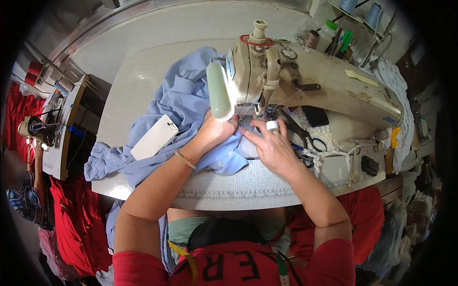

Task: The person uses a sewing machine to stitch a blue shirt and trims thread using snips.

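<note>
A light-blue shirt (pixel 179 102) lies bunched on the sewing machine table, its buttoned edge running under the head of the sewing machine (pixel 319 76). My left hand (pixel 217 129) is closed on the cloth just left of the needle area, its fingers partly hidden behind the pale green lamp (pixel 220 90). From the right, my right hand (pixel 277 150) reaches in with thumb and forefinger drawn together at the shirt's edge, close to the presser foot (pixel 242 121). A small white round thing (pixel 272 126) shows at its other fingers. A white tag (pixel 155 137) lies on the shirt.
Scissors (pixel 305 136), a dark phone (pixel 315 116) and a white braided cord (pixel 329 155) lie right of my right hand. Thread cones (pixel 373 15) stand at the back right. At the far left, another person's hand (pixel 44 147) is by a second machine (pixel 33 128).
</note>
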`<state>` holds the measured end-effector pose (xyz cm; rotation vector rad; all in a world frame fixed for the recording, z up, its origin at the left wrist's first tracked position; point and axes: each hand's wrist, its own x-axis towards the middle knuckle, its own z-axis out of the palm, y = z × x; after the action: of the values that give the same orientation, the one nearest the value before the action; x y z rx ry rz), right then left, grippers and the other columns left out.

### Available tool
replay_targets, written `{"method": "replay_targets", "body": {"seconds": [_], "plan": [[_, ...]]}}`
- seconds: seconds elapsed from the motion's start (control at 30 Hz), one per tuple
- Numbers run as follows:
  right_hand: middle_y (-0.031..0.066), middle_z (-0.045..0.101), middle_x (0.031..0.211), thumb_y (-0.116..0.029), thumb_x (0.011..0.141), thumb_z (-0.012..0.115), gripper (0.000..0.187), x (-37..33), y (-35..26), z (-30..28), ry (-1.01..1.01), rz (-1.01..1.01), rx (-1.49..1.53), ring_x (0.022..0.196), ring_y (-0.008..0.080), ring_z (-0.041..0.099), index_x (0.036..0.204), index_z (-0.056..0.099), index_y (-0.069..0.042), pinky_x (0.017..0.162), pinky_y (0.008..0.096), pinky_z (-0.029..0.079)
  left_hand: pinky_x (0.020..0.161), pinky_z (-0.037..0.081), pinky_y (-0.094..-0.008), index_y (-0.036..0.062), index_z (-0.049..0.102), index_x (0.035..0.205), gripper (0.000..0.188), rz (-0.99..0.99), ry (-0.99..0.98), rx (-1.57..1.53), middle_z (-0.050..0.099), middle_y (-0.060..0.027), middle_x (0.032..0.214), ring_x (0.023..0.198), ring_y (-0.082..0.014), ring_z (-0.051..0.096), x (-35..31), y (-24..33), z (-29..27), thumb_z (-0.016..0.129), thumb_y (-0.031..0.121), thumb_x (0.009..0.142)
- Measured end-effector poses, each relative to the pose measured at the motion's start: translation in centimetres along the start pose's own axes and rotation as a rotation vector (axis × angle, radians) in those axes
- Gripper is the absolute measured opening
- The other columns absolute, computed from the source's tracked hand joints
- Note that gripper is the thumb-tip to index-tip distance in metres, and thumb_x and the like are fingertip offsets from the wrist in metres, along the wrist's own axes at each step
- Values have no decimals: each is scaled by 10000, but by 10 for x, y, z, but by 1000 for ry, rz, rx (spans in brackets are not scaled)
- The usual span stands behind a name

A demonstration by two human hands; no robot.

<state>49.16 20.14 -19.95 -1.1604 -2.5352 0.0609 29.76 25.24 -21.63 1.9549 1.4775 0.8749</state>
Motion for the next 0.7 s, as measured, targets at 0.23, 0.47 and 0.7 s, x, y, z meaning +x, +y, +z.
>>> {"method": "replay_targets", "body": {"seconds": [0.23,0.47,0.7], "plan": [[130,512,1170,-56,813,518,439,-2,2,2,32,-23,-45,1095,287,483,1231,591,-168,1041,524,245,926,386,-386,-9,599,1075,379,346,-58,296,565,-179,1144,1076,-311,513,-38,33,-33,650,255,807],[90,540,1145,-32,778,565,390,-12,2,-10,69,-46,-40,1072,272,503,1147,638,-134,1029,475,260,961,374,-398,-25,558,1120,372,543,-86,323,548,-159,1191,1108,-302,493,-61,24,-31,547,97,768],[80,587,1054,0,766,565,288,-47,12,-69,256,136,42,1015,253,532,1030,654,-76,1008,453,297,958,376,-394,-16,570,1096,370,550,-73,319,568,-145,1191,1106,-299,501,-59,20,-28,510,31,734]]}}
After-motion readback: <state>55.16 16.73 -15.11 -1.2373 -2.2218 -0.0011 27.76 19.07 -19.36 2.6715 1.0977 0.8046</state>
